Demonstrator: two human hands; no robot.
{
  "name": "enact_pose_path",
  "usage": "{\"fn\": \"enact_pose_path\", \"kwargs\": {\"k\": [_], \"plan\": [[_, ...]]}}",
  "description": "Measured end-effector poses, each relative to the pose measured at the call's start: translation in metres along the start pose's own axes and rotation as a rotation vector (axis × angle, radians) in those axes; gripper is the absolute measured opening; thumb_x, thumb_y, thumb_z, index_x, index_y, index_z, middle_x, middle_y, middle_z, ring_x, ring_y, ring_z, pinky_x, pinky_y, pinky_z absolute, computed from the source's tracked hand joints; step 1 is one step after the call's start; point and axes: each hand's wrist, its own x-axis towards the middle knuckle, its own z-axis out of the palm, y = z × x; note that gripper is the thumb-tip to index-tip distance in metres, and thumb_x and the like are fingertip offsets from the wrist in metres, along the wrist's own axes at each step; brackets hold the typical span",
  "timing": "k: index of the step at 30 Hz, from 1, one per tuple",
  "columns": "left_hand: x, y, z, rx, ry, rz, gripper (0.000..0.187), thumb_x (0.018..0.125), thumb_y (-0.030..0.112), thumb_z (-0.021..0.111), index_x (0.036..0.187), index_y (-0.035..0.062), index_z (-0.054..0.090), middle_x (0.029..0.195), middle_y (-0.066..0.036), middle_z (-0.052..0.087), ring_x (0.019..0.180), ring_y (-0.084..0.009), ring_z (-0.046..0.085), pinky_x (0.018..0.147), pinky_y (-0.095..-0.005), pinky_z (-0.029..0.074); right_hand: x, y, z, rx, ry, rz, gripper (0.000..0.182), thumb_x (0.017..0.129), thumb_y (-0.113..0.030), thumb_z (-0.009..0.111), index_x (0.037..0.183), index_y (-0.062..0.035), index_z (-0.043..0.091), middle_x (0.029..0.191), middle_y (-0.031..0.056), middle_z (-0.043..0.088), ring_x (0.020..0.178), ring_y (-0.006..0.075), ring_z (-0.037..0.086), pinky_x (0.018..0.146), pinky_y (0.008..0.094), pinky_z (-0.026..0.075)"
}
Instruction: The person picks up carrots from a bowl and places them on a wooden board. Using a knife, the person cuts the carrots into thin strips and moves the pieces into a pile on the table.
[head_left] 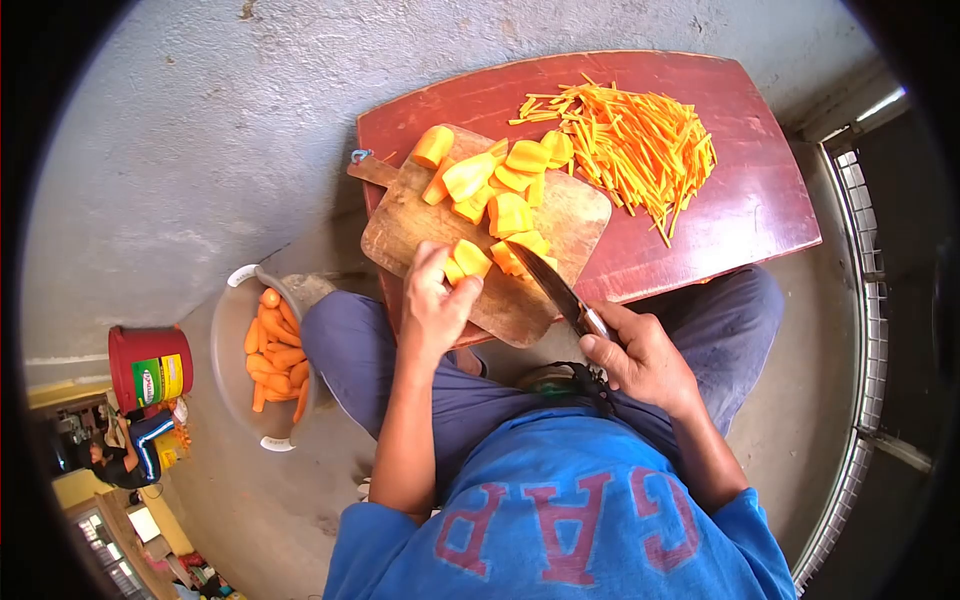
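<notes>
A wooden cutting board (400, 235) lies tilted on the red table and carries several thick pieces of peeled carrot (470, 178). My left hand (432, 300), at the board's near left edge, has its fingers closed around orange carrot pieces (470, 260). The handle of a dark-bladed knife (550, 280) is in my right hand (640, 355), beyond the board's near right edge. The blade points up and left, its tip beside cut carrot chunks (510, 257) on the board. A heap of thin carrot sticks (640, 145) rests on the table behind the board.
The red table (760, 190) stands against a grey wall. On the floor at left is a tub (228, 340) of whole carrots (275, 350), with a red bucket (130, 370) beyond it. Another person (135, 455) sits at far left. A metal grille (868, 290) runs along the right.
</notes>
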Motion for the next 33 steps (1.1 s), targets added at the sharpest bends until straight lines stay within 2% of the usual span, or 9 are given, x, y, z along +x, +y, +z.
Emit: {"fn": "enact_pose_path", "kwargs": {"k": [3, 4, 8, 10, 19, 20, 24, 27, 33], "plan": [[0.006, -0.008, -0.021, -0.471, -0.245, -0.463, 0.071, 0.097, 0.003, 0.079, 0.164, -0.0024, 0.058, 0.128, -0.015, 0.070, 0.106, -0.0226, 0.073, 0.085, -0.0327, 0.062, -0.003, -0.013, 0.000, -0.096, -0.019, -0.109, 0.034, 0.111, -0.018, 0.074, 0.136, 0.0042, 0.067, 0.097, 0.0321, 0.069, 0.091, 0.0518, 0.075, 0.082, 0.0553, 0.057], [0.004, -0.007, -0.019, -0.525, -0.254, -0.450, 0.075, 0.098, 0.004, 0.079, 0.168, -0.0017, 0.054, 0.131, -0.017, 0.070, 0.110, -0.0244, 0.073, 0.090, -0.0341, 0.063, -0.005, -0.018, -0.001, -0.130, -0.048, -0.068, 0.034, 0.110, -0.019, 0.075, 0.135, 0.0035, 0.068, 0.102, 0.0337, 0.073, 0.098, 0.0570, 0.072, 0.082, 0.0559, 0.058], [-0.013, -0.013, 0.003, -0.359, -0.123, -0.184, 0.081, 0.103, 0.006, 0.078, 0.176, 0.0002, 0.043, 0.143, -0.024, 0.068, 0.128, -0.0350, 0.071, 0.108, -0.0429, 0.060, -0.001, -0.017, 0.003, -0.172, -0.060, -0.076, 0.035, 0.109, -0.019, 0.075, 0.135, 0.0031, 0.067, 0.099, 0.0319, 0.071, 0.093, 0.0544, 0.072, 0.081, 0.0553, 0.057], [-0.015, 0.026, 0.000, 0.079, -0.058, -0.024, 0.076, 0.106, 0.010, 0.077, 0.174, 0.0001, 0.044, 0.151, -0.028, 0.063, 0.145, -0.0480, 0.062, 0.123, -0.0532, 0.049, 0.003, -0.017, 0.002, -0.200, -0.070, -0.080, 0.040, 0.109, -0.019, 0.075, 0.141, 0.0028, 0.067, 0.093, 0.0282, 0.068, 0.084, 0.0510, 0.069, 0.078, 0.0522, 0.055], [-0.020, 0.022, 0.006, 0.346, -0.037, 0.088, 0.059, 0.094, 0.009, 0.089, 0.149, -0.0007, 0.070, 0.143, -0.019, 0.069, 0.137, -0.0431, 0.063, 0.118, -0.0494, 0.051, 0.015, -0.026, 0.007, -0.229, -0.059, -0.142, 0.039, 0.107, -0.019, 0.076, 0.139, 0.0029, 0.069, 0.092, 0.0311, 0.070, 0.088, 0.0530, 0.071, 0.079, 0.0537, 0.056], [-0.016, 0.027, 0.007, 0.369, 0.030, 0.119, 0.046, 0.093, 0.005, 0.088, 0.136, -0.0041, 0.076, 0.133, -0.017, 0.074, 0.126, -0.0393, 0.070, 0.110, -0.0464, 0.056, 0.016, -0.026, 0.008, -0.220, -0.059, -0.147, 0.040, 0.107, -0.019, 0.076, 0.140, 0.0029, 0.069, 0.093, 0.0311, 0.070, 0.088, 0.0527, 0.072, 0.079, 0.0534, 0.056], [-0.003, 0.019, 0.009, 0.124, 0.074, 0.007, 0.029, 0.091, 0.006, 0.083, 0.118, -0.0037, 0.079, 0.117, -0.018, 0.077, 0.099, -0.0404, 0.078, 0.090, -0.0478, 0.063, 0.016, -0.029, 0.007, -0.227, -0.051, -0.145, 0.043, 0.107, -0.018, 0.076, 0.144, 0.0033, 0.068, 0.096, 0.0309, 0.072, 0.089, 0.0511, 0.074, 0.081, 0.0517, 0.058], [0.004, 0.021, 0.004, 0.091, -0.003, -0.127, 0.032, 0.090, 0.008, 0.085, 0.120, -0.0017, 0.078, 0.118, -0.018, 0.076, 0.100, -0.0420, 0.078, 0.090, -0.0491, 0.063, 0.016, -0.027, 0.007, -0.226, -0.032, -0.145, 0.043, 0.108, -0.017, 0.076, 0.145, 0.0039, 0.068, 0.096, 0.0302, 0.072, 0.088, 0.0490, 0.075, 0.081, 0.0501, 0.058], [0.024, 0.013, 0.005, 0.267, -0.008, 0.038, 0.041, 0.087, 0.012, 0.091, 0.124, 0.0002, 0.078, 0.115, -0.022, 0.075, 0.106, -0.0470, 0.076, 0.092, -0.0527, 0.062, 0.005, -0.027, 0.003, -0.215, -0.013, -0.126, 0.044, 0.107, -0.014, 0.076, 0.147, 0.0016, 0.065, 0.110, 0.0333, 0.076, 0.105, 0.0566, 0.074, 0.088, 0.0561, 0.060]]}}
